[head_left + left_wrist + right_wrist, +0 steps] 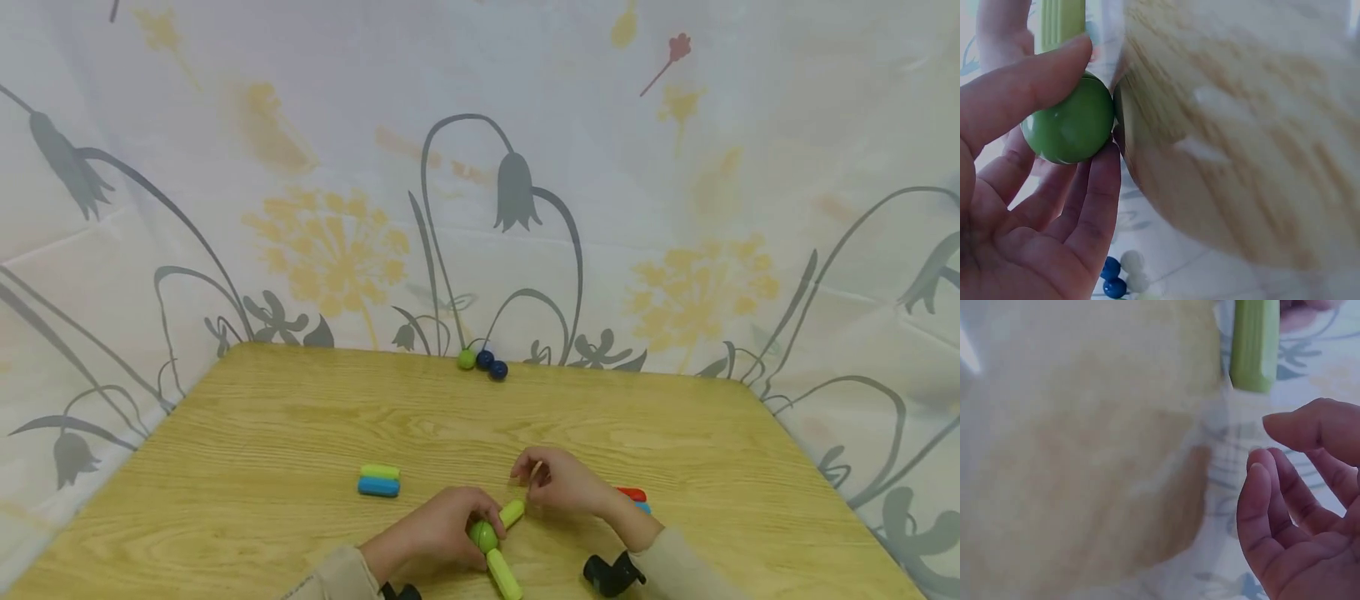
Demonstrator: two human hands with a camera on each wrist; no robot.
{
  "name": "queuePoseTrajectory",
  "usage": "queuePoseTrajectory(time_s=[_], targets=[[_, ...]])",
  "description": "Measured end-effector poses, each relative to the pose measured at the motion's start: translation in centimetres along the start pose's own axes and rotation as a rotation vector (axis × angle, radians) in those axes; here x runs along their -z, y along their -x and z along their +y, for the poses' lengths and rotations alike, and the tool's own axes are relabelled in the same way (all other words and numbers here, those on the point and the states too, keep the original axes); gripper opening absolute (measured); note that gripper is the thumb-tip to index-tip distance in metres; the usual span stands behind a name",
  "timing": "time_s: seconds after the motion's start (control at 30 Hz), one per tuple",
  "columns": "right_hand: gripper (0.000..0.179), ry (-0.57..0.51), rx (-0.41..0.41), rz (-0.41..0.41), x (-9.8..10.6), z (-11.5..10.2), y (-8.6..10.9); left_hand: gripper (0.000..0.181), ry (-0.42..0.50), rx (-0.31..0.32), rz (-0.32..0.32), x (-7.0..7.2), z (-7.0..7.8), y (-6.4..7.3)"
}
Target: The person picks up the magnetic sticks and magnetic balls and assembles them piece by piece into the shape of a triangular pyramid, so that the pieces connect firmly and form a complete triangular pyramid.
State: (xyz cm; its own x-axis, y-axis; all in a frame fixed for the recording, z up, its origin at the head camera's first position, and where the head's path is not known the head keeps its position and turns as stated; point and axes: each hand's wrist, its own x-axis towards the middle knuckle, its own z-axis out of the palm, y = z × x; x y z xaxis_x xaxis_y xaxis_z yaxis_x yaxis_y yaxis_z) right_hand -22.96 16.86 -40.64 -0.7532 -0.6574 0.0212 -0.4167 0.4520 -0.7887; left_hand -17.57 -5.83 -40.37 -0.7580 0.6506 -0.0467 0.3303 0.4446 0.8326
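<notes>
My left hand [450, 527] grips a green ball [487, 537] between thumb and fingers, low over the front of the table. Two yellow-green rods go out from the ball, one rod [513, 513] toward the far right and one rod [505, 575] toward the near edge. In the left wrist view the thumb lies across the ball [1072, 128], beside a grooved rod [1063, 22]. Just right of the far rod's tip, my right hand [568, 485] hovers with relaxed, bent fingers. The right wrist view shows a gap between its thumb and fingertips, apart from the rod [1255, 350].
To the left lie a yellow-green rod [380, 472] and a blue rod [378, 487], side by side. A red rod [632, 493] and a blue rod [643, 507] are partly behind my right forearm. One green ball [467, 359] and two dark blue balls [491, 365] sit at the table's back edge.
</notes>
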Motion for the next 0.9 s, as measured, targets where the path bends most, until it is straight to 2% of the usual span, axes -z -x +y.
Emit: queuePoseTrajectory(time_s=[0.27, 0.53, 0.73, 0.9], targets=[[0.017, 0.066, -0.002, 0.096, 1.9, 1.0, -2.0, 0.027, 0.006, 0.011, 0.004, 0.0, 0.2, -0.1], [0.014, 0.070, -0.029, 0.168, 2.0, 2.3, -4.6, 0.029, 0.053, 0.028, -0.015, 0.0, 0.0, 0.0], [0.018, 0.057, -0.028, 0.210, 2.5, 2.8, -6.1, 0.028, 0.069, 0.033, -0.018, 0.0, 0.0, 0.1], [0.025, 0.053, -0.069, 0.265, 3.0, 3.2, -7.5, 0.030, 0.061, 0.035, -0.021, 0.0, 0.1, -0.1]])
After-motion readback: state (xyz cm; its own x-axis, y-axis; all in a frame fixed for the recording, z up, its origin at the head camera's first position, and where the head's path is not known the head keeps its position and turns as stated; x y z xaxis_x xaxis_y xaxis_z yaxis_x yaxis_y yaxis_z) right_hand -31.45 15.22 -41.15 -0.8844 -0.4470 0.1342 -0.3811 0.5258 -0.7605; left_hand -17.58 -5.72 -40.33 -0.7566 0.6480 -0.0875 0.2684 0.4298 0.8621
